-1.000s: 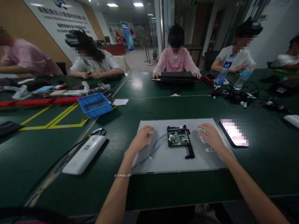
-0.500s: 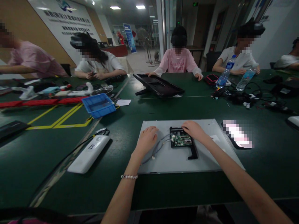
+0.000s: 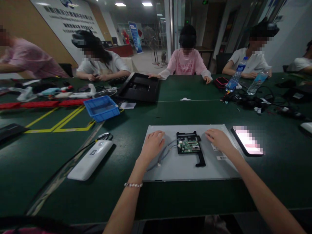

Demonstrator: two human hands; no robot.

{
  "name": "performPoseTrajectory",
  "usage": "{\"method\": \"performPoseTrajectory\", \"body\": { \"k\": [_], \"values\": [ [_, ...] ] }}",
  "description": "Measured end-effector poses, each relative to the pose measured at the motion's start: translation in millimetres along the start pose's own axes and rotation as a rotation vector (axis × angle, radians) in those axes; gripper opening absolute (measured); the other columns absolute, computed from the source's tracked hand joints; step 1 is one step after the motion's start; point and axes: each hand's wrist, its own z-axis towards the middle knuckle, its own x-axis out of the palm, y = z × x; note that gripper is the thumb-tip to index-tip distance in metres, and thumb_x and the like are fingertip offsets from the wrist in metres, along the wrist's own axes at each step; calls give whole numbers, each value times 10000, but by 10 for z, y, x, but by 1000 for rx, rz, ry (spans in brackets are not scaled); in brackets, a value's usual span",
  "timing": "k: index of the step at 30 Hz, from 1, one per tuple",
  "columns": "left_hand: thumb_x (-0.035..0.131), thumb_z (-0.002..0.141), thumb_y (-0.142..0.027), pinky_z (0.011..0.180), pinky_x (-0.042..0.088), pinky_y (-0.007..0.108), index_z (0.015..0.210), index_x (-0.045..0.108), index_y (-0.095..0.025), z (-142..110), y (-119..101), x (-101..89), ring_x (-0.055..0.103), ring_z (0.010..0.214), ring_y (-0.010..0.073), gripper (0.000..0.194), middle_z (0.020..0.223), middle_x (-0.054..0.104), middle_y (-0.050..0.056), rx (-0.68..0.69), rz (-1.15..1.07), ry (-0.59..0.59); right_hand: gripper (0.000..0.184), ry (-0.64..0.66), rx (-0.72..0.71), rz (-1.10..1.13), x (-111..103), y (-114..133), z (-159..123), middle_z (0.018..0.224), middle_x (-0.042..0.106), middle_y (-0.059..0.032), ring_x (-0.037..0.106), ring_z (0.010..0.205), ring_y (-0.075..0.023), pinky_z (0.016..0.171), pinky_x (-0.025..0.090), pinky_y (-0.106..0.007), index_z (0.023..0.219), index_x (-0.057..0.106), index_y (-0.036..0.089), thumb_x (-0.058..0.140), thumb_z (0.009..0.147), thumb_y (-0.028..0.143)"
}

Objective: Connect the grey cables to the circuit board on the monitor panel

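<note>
A flat grey-white panel (image 3: 170, 170) lies on the green table in front of me. On its middle sits a black plastic bracket (image 3: 201, 159) with a green circuit board (image 3: 188, 146) in it. Thin grey cables (image 3: 163, 155) run from the board's left side toward the panel's left edge. My left hand (image 3: 153, 144) rests on the panel's left part beside the cables, fingers loosely bent and holding nothing. To the right of the bracket, apart from it, my right hand (image 3: 219, 139) lies over the panel with its fingers extended and nothing in them.
A lit phone (image 3: 247, 139) lies right of the panel. At left are a white power bank (image 3: 91, 159) with a cable and a blue bin (image 3: 102, 109). Across the table a person's hand touches a black frame-like cover (image 3: 140, 87). Water bottles (image 3: 236, 74) and tangled cables stand far right.
My right hand has left the bracket's upper right corner and moved right. My left hand has stayed put. The co-worker's black cover has shifted left and lies flatter.
</note>
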Motion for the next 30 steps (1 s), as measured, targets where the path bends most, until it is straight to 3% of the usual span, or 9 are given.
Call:
{"method": "performPoseTrajectory", "body": {
  "k": [6,13,19,24,30],
  "values": [
    [435,903,-272,989,350,426,1190,513,-192,26,-80,-50,475,1150,245,308,1239,523,87,-15,-76,-40,281,-87,80,109,-64,-151,-168,1066,656,-91,584,1014,-238,917,430,-408,1054,649,190,442,877,257],
    [482,883,-293,999,376,396,1227,486,-222,208,-469,-76,475,1174,229,352,1269,505,70,67,-235,6,276,73,87,214,-112,-51,-213,1057,608,-85,587,949,-228,840,466,-385,1069,628,227,545,812,286],
    [487,875,-332,994,384,423,1279,425,-187,379,-631,86,472,1181,260,433,1284,482,116,-12,-282,-17,209,43,147,177,-14,-113,-204,908,600,-81,595,782,-197,730,474,-338,967,627,192,511,797,229],
    [476,884,-333,1006,361,445,1301,382,-187,271,-685,240,435,1217,271,452,1335,429,127,-37,-221,-34,143,53,185,197,-19,-129,-217,858,603,-57,596,694,-163,663,476,-302,846,635,191,515,769,208],
    [489,878,-417,1064,278,467,1367,291,-210,164,-686,265,309,1319,288,567,1432,320,132,32,-208,30,139,-25,292,168,-12,-140,-223,850,602,-69,597,646,-158,641,477,-302,818,635,179,505,779,210]
  ]
}}
